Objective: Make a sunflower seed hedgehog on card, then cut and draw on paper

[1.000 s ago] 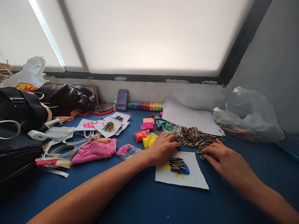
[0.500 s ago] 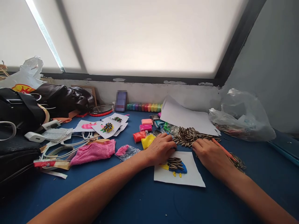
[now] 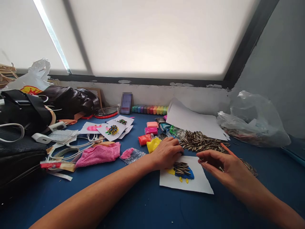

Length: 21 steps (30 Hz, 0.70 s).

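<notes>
A white paper card (image 3: 200, 184) lies before me, bearing a blue clay shape (image 3: 190, 174) with yellow clay beside and below it. Rows of striped sunflower seeds (image 3: 182, 168) are stuck in the blue clay. My left hand (image 3: 166, 153) rests at the card's upper left edge, its fingers curled; what lies under the fingertips is hidden. Just right of the card, my right hand (image 3: 224, 167) is raised, thumb and forefinger pinched on a small dark piece that looks like a sunflower seed. Behind the hands lies a heap of sunflower seeds (image 3: 202, 141).
Yellow clay (image 3: 153, 145), a red clay packet (image 3: 145, 139) and other clay packets sit behind my left hand. White sheets (image 3: 195, 121) lie at the back, a plastic bag (image 3: 257, 124) to their right. Leftward are finished cards (image 3: 111, 130), a pink cloth (image 3: 98, 155), cables and black bags.
My right hand has lifted off the seed heap and come back toward the card, thumb and forefinger now pinched. My left hand stays at the card. The view has shifted slightly.
</notes>
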{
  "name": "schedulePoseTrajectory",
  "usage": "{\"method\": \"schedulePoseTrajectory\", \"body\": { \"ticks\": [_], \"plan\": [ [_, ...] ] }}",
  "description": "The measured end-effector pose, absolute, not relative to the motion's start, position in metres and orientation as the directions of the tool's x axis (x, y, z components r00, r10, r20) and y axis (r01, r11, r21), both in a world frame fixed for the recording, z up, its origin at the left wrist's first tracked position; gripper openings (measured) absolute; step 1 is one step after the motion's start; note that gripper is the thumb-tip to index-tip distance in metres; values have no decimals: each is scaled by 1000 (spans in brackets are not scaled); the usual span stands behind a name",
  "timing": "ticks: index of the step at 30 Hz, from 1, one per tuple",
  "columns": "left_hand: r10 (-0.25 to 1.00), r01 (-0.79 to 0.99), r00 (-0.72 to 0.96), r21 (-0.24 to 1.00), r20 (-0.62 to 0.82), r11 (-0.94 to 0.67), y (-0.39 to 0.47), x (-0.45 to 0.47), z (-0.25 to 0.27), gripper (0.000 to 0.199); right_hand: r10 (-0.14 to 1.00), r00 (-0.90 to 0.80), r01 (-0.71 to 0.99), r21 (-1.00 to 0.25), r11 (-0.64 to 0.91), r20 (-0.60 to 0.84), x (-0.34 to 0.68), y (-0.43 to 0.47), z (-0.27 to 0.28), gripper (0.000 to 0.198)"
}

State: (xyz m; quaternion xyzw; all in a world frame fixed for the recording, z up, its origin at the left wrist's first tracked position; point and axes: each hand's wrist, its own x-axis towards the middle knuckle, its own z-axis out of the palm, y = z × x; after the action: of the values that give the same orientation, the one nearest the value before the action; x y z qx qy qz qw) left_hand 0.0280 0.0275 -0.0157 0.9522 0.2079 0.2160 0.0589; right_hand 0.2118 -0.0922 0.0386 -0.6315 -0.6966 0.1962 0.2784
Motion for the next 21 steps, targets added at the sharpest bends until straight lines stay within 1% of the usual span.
{"method": "schedulePoseTrajectory", "body": {
  "ticks": [2, 5, 8, 11, 14, 17, 21],
  "plan": [
    [421, 366, 819, 210, 390, -906, 28, 28, -16, 17, 988, -86, 764, -628, 149, 130, 211, -94, 40, 21],
    [423, 366, 820, 214, 386, -906, 28, 28, -16, 17, 978, -153, 768, -606, 206, 139, 209, -96, 41, 27],
    [420, 366, 822, 207, 385, -907, 28, 28, -16, 17, 968, -184, 798, -550, 247, 168, 206, -99, 41, 30],
    [414, 367, 823, 192, 389, -910, 29, 28, -17, 17, 964, -213, 828, -495, 263, 158, 203, -101, 36, 28],
    [412, 369, 823, 184, 390, -911, 29, 28, -17, 16, 944, -279, 835, -440, 329, 176, 202, -102, 28, 26],
    [412, 372, 826, 178, 384, -911, 29, 28, -17, 16, 921, -327, 830, -401, 388, 214, 201, -103, 24, 29],
    [412, 373, 828, 177, 379, -911, 29, 28, -17, 17, 938, -300, 861, -373, 346, 177, 199, -106, 25, 20]
  ]
}}
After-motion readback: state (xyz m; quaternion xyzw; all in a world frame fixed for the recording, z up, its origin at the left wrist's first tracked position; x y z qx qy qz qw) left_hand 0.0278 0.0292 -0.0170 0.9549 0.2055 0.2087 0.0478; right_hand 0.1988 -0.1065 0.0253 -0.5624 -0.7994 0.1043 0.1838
